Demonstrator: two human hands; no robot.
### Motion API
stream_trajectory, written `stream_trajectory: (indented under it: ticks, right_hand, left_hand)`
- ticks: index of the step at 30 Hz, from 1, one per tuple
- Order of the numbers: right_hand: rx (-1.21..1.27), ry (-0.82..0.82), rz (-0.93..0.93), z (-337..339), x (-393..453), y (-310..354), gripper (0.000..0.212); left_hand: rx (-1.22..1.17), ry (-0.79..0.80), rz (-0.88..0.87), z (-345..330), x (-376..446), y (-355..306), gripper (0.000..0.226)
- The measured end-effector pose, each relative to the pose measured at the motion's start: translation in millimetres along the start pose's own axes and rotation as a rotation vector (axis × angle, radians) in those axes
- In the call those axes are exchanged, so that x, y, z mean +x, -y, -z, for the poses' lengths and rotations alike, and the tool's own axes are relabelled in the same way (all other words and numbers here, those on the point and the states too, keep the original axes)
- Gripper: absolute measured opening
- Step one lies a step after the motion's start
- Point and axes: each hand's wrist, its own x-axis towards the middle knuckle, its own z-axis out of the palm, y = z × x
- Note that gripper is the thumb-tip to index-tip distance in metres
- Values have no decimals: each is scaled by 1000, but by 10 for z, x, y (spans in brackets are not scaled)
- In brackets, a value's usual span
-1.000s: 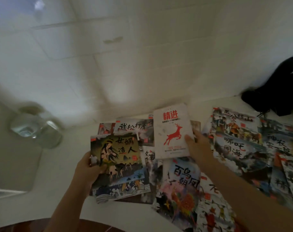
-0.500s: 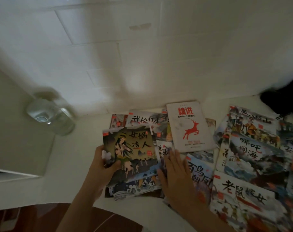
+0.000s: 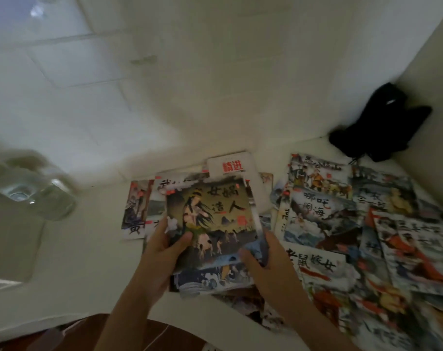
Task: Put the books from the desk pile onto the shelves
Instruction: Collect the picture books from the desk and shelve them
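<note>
Best squared up at the edges before lifting, so none of the thin picture books (image 3: 210, 219) slips back onto the surface (image 3: 71, 259). Held as a small stack just above the spread-out pile (image 3: 341, 236), near the front edge. Left hand (image 3: 162, 252) grasping the stack's left edge, thumb on the cover; right hand (image 3: 263, 259) clasping its lower right corner.

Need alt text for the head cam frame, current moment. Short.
Two hands, left hand and right hand, grip a small stack of picture books above a white desk strewn with more picture books. A white book with red title lies behind the stack, a blurred glass jar sits left, and a black object rests in the far right corner.
</note>
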Motion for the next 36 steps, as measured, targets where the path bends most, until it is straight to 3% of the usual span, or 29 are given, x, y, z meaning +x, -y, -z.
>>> stream_trajectory:
  ticks: [2,5,7,8,10,12,15,18,20,22,27,29,31,36]
  right_hand:
    - [-80,-67,-170,315,-153,-262,59]
    - [-217,-157,-371,717,-324,-680,68]
    - [-280,-246,-371,865,-419,-918,40]
    - [-347,-269,-381,914,-460,-1001,25]
    - [-510,-230,-439,971,-518,-1123,34]
    - [-515,-196,-457,1007,-537,-1155,55]
    - [-318,-224,-440,1035,-497,-1137,72]
    - [-125,-275,-466,1050,-424,-1148,87]
    - [-13,-285,-470,1099,-365,-1166,84]
    - [52,-262,-457,1169,-304,-1177,65]
    - [55,-239,-280,1308,-123,-1121,44]
    - [22,-180,-241,1245,-52,-1080,27]
    - [5,-137,-225,1133,21,-1076,31]
    - [-94,-142,-224,984,190,-1060,56]
  left_hand:
    - [186,72,79,-375,23,218,46]
    - [463,165,51,-927,74,598,46]
    - [736,110,-9,-1223,104,811,46]
    - [865,82,-26,-1345,90,873,56]
    - [1034,47,-22,-1504,41,927,80]
    - [1094,55,0,-1597,-31,910,83]
    - [1038,49,76,-1697,-95,859,75]
    - [815,20,154,-1741,-78,806,78]
    - [751,13,149,-1764,-69,770,74]
    - [745,33,114,-1788,-42,738,69]
    - [762,13,133,-1759,170,592,80]
    - [717,-25,186,-1611,242,564,56]
    - [606,-40,275,-1448,270,537,31]
    - [504,-9,304,-1224,323,472,27]
